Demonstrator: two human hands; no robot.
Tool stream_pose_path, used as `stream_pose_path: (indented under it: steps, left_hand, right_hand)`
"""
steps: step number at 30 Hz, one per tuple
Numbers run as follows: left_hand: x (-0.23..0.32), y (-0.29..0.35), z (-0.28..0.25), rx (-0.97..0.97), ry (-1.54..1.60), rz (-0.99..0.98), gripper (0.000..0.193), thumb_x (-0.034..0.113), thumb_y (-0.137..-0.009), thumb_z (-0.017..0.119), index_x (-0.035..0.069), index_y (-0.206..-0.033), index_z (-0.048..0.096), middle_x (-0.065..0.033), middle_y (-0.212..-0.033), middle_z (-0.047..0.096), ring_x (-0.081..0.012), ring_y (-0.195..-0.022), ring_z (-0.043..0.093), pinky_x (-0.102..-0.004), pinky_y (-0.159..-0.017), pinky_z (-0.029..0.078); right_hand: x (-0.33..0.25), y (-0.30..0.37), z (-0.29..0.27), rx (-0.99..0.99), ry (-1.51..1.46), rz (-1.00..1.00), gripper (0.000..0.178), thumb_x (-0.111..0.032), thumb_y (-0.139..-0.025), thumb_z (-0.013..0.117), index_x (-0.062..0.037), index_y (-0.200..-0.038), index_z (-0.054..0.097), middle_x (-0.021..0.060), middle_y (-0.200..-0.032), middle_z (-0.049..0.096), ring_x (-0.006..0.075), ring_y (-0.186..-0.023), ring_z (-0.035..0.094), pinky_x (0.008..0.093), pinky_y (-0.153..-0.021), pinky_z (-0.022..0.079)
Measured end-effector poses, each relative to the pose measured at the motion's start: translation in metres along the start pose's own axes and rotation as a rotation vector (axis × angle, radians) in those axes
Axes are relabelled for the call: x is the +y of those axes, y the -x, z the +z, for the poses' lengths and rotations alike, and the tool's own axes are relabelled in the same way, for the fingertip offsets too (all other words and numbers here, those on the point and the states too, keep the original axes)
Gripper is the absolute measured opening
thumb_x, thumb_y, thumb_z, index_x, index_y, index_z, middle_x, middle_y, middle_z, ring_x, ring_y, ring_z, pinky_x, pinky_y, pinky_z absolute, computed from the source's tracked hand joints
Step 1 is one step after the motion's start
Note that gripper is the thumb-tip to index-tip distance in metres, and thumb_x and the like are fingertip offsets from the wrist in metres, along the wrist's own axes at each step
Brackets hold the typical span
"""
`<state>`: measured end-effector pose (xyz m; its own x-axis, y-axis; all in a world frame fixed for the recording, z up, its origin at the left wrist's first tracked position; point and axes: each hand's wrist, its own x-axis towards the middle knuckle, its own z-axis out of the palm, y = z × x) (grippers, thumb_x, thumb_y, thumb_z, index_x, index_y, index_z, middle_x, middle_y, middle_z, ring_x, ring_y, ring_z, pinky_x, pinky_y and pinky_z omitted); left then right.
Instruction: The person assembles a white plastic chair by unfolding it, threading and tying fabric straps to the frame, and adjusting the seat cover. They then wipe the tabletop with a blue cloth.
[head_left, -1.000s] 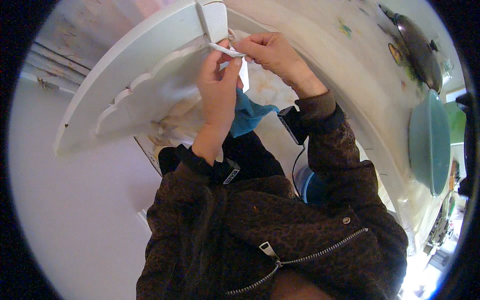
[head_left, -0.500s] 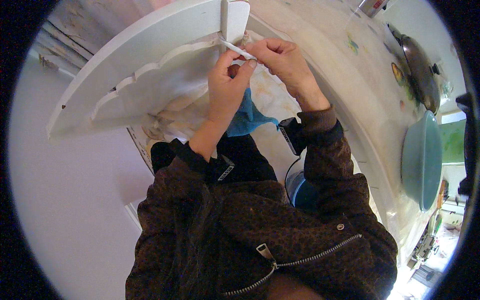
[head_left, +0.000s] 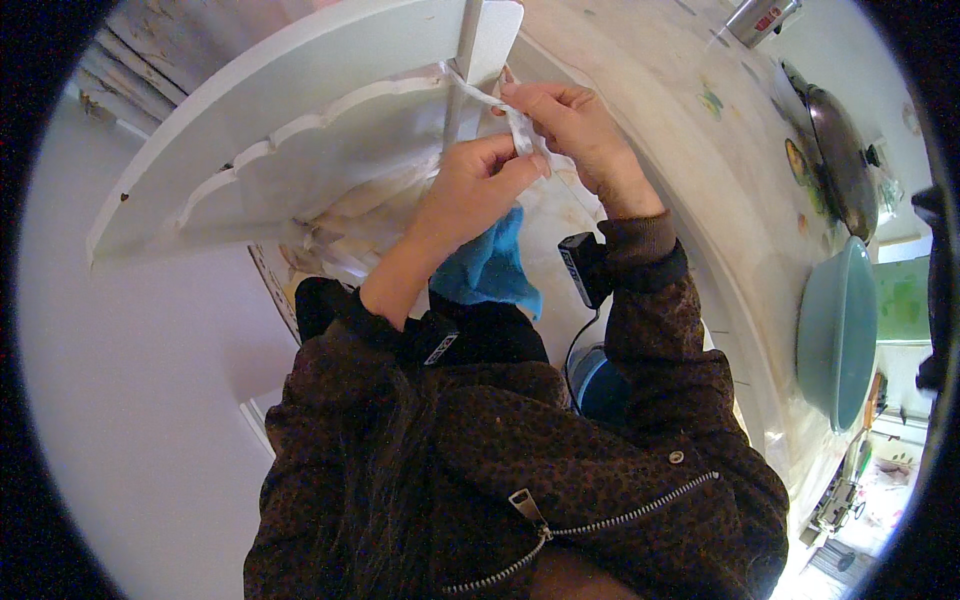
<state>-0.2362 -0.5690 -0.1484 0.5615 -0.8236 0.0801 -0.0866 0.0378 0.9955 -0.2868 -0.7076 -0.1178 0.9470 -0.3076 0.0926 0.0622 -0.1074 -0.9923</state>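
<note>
A thin white strip, apparently cloth, runs from the edge of a white panel with a scalloped cut-out to my fingers. My left hand is closed on its lower part, thumb against forefinger. Just above and to the right, my right hand pinches the strip where it bends. Below my left hand hangs a blue cloth; whether that hand also holds its top is hidden. A white upright post stands right behind the strip.
A pale marbled counter curves along my right, bearing a teal basin, a dark lidded pan and a metal cylinder. A blue bucket stands low by my right forearm. A patterned curtain hangs at far left.
My left hand has moved down and right, drawing its part of the strip downward, so the strip now bends at my right hand. The blue cloth hangs lower.
</note>
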Motion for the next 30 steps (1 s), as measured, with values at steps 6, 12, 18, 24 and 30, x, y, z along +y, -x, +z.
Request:
stream_pose_path:
  steps: [6, 12, 18, 24, 30]
  left_hand:
    - [0.004, 0.011, 0.009, -0.155, -0.089, 0.042, 0.031, 0.026, -0.087, 0.052, 0.001, -0.071, 0.063, -0.0016, -0.055, 0.05, -0.0079, -0.053, 0.042, -0.0257, -0.049, 0.033]
    - [0.003, 0.01, 0.012, -0.14, -0.151, 0.133, 0.035, 0.027, -0.089, 0.048, 0.002, -0.068, 0.06, -0.0088, -0.056, 0.053, -0.0142, -0.052, 0.046, -0.0296, -0.051, 0.036]
    - [0.006, 0.013, 0.011, -0.126, -0.211, 0.227, 0.035, 0.028, -0.089, 0.048, 0.002, -0.07, 0.06, -0.0116, -0.055, 0.053, -0.0176, -0.052, 0.048, -0.0315, -0.052, 0.037]
    - [0.008, 0.014, 0.011, -0.122, -0.215, 0.224, 0.035, 0.028, -0.089, 0.047, 0.002, -0.069, 0.06, -0.0128, -0.058, 0.054, -0.0188, -0.054, 0.05, -0.0322, -0.053, 0.038]
    - [-0.005, 0.011, 0.007, -0.176, -0.336, 0.176, 0.038, 0.03, -0.089, 0.046, 0.0, -0.07, 0.059, -0.0176, -0.065, 0.058, -0.0268, -0.062, 0.057, -0.0353, -0.06, 0.043]
  right_hand:
    - [0.012, -0.005, 0.002, 0.008, 0.06, -0.125, 0.021, -0.026, -0.082, 0.061, -0.0062, -0.088, 0.068, -0.0011, -0.078, 0.061, 0.0055, -0.074, 0.052, 0.0195, -0.063, 0.041]
    - [0.028, -0.015, 0.006, 0.156, 0.225, -0.588, 0.024, -0.027, -0.086, 0.059, -0.0044, -0.083, 0.066, -0.0016, -0.073, 0.059, 0.006, -0.062, 0.048, 0.0215, -0.061, 0.042]
    - [0.027, -0.005, -0.013, -0.085, 0.221, -0.257, 0.026, -0.028, -0.09, 0.052, -0.0044, -0.092, 0.061, -0.0032, -0.076, 0.053, 0.0051, -0.065, 0.046, 0.0199, -0.058, 0.041]
    - [0.041, -0.01, -0.013, -0.239, 0.091, -0.411, 0.028, -0.031, -0.091, 0.05, -0.0065, -0.102, 0.059, -0.006, -0.069, 0.051, 0.0041, -0.06, 0.043, 0.0197, -0.05, 0.036]
    - [0.027, -0.009, -0.02, -0.059, 0.027, -0.134, 0.024, -0.029, -0.091, 0.05, -0.0074, -0.094, 0.061, -0.0051, -0.069, 0.052, 0.0019, -0.055, 0.039, 0.0163, -0.048, 0.03]
